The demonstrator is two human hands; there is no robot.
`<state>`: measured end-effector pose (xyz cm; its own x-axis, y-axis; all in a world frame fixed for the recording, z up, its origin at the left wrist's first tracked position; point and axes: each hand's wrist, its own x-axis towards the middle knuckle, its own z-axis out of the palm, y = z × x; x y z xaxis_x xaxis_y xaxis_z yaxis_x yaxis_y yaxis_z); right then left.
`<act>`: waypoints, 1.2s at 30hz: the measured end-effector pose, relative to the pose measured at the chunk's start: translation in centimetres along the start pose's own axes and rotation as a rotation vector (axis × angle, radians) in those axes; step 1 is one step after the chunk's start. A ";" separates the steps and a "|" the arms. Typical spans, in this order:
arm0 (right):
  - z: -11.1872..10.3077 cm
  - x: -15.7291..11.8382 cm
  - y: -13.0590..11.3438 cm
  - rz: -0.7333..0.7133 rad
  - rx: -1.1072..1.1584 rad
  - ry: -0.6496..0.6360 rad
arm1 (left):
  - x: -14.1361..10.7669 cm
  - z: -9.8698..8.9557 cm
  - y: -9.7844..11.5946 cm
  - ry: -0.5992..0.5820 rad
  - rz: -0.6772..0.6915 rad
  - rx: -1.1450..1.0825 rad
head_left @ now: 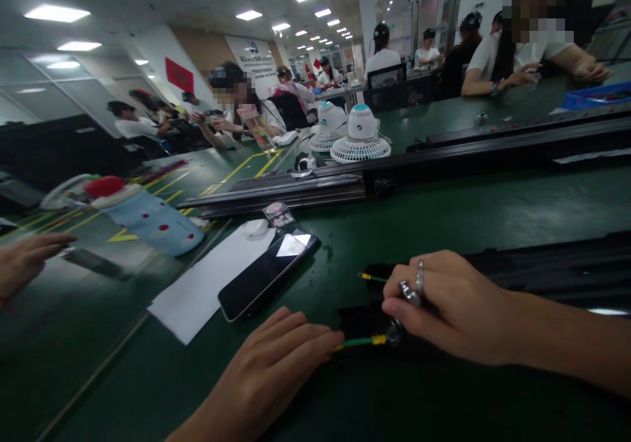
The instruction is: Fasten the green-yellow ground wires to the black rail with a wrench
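My left hand (276, 369) is closed, its fingertips pinching a green wire (359, 342) with yellow ends. That wire runs right to a small round metal part (393, 334) at the edge of a black piece (357, 320) on the table. Above it on the right, my right hand (444, 300) has its fingers curled around a small shiny metal thing I cannot make out. A second green wire (377, 278) with a yellow end and a ring tip sticks out left of my right hand. Long black strips (557, 271) lie behind my right hand.
A phone (269, 274) lies partly on white paper (197, 297). Black metal profiles (296, 192) cross the table behind it. White fans (361, 136) and a blue pouch (152, 218) stand further back. Another person's hand (22, 264) is at the left edge; people sit opposite.
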<state>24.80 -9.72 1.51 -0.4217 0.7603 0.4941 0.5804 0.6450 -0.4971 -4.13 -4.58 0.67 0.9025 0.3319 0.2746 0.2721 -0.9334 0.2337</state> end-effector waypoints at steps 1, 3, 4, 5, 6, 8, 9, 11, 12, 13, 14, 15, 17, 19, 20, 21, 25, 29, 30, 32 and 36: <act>0.0 0.0 0.0 0.003 0.006 -0.007 | -0.1 0.0 0.1 0.029 0.015 0.023; -0.1 0.0 0.0 0.005 0.020 -0.016 | -0.1 -0.3 0.3 0.048 0.066 0.072; -0.1 0.0 0.0 0.004 0.024 -0.016 | 0.0 -0.4 0.5 0.044 0.100 0.101; -0.1 0.1 0.0 0.002 0.028 -0.015 | 0.0 -0.6 0.6 0.037 0.136 0.133; -0.1 0.1 0.0 0.004 0.029 -0.012 | 0.0 -0.8 0.7 0.034 0.167 0.169; -0.1 0.1 0.0 0.007 0.030 -0.003 | 0.1 -1.2 0.8 0.042 0.212 0.239; -0.1 0.1 0.0 0.008 0.031 0.002 | 0.0 -1.3 0.8 0.046 0.224 0.268; 0.0 0.1 0.1 0.009 0.029 0.005 | -0.2 -1.4 0.8 0.055 0.241 0.314; 0.0 0.1 0.1 0.008 0.030 0.009 | -0.3 -1.4 0.8 0.054 0.240 0.329; 0.0 0.1 0.1 0.006 0.032 0.014 | -0.5 -1.4 0.8 0.053 0.227 0.334; 0.0 0.1 0.1 0.004 0.033 0.022 | -0.6 -1.4 0.8 0.053 0.198 0.330; 0.0 0.1 0.1 0.001 0.034 0.032 | -0.8 -1.3 0.9 0.056 0.163 0.315; -0.1 0.1 0.1 -0.005 0.033 0.062 | -0.9 -1.3 0.9 0.077 0.089 0.255; -0.1 0.1 0.2 -0.002 0.032 0.095 | -1.0 -1.2 0.6 0.125 0.052 0.179; -0.1 0.1 0.2 0.002 0.030 0.110 | -0.9 -1.1 0.4 0.159 0.050 0.135; -0.1 0.1 0.2 0.007 0.028 0.122 | -0.9 -0.9 0.1 0.199 0.044 0.088; 0.0 0.1 0.1 0.012 0.026 0.130 | -1.1 -0.1 -1.0 0.337 -0.091 -0.050; 0.0 0.1 0.1 0.004 0.036 0.100 | -1.4 0.5 -1.3 0.364 -0.189 -0.146; 0.0 0.1 0.1 0.001 0.034 0.095 | -1.5 0.5 -1.3 0.367 -0.182 -0.164; -0.1 0.1 0.0 0.006 0.036 0.083 | -1.4 0.5 -1.2 0.376 -0.168 -0.205; -0.1 0.0 -0.1 0.014 0.056 0.064 | -0.9 0.5 -1.2 0.398 -0.164 -0.314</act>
<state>24.84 -9.76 1.65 -0.3673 0.7640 0.5305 0.5454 0.6389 -0.5425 -5.07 -3.86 -0.31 0.6431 0.5533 0.5294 0.2312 -0.7993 0.5546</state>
